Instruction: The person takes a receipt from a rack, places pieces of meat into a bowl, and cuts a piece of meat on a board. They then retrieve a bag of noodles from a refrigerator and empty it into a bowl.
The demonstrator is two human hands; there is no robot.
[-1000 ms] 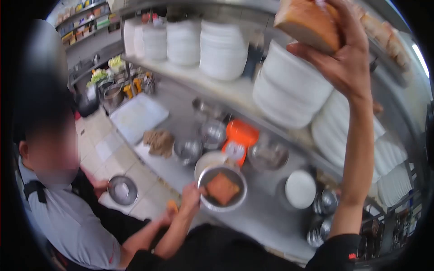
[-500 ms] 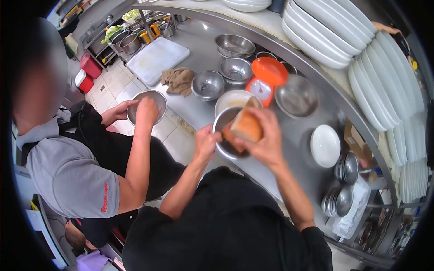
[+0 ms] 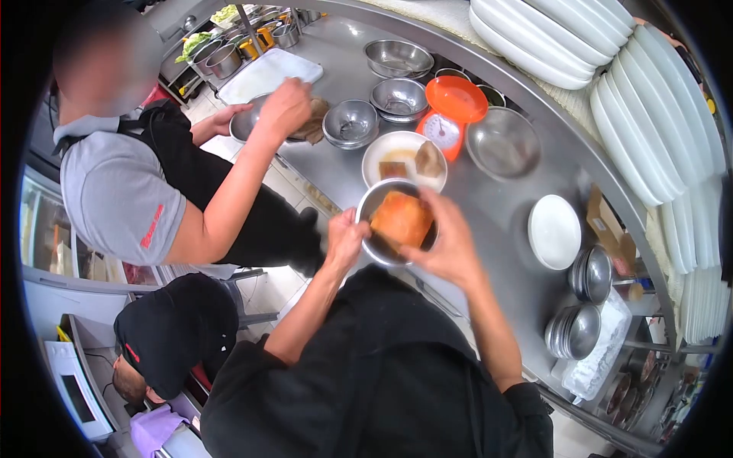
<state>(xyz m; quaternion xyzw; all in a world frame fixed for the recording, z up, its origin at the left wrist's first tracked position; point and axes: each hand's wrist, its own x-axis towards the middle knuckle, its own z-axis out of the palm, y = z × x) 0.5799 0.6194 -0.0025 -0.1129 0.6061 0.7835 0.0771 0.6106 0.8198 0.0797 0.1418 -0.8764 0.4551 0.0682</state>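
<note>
My left hand (image 3: pixel 347 238) is closed on the left rim of a steel bowl (image 3: pixel 368 250), held at the counter's front edge. Inside the bowl is a thick, orange-brown piece of bread (image 3: pixel 400 219) with a glossy top. My right hand (image 3: pixel 452 243) curves round the bread's right side, thumb low and fingers higher, over the bowl's right rim. Just beyond the bowl stands a white plate (image 3: pixel 374 151) carrying a dark brown square piece (image 3: pixel 393 170) and a paler brown piece (image 3: pixel 430 159).
An orange scale (image 3: pixel 443 131) stands behind the plate, among steel bowls (image 3: pixel 351 124). On the right are an oval white plate (image 3: pixel 554 232) and stacked small bowls (image 3: pixel 573 332). Overhead, a shelf bears stacked plates (image 3: pixel 534 38). A co-worker (image 3: pixel 122 191) at left handles another bowl.
My right hand has lowered the bread from above the bowl into it, turning its orange face up. The plate's two brown pieces now show. The co-worker's bowl has moved toward the counter.
</note>
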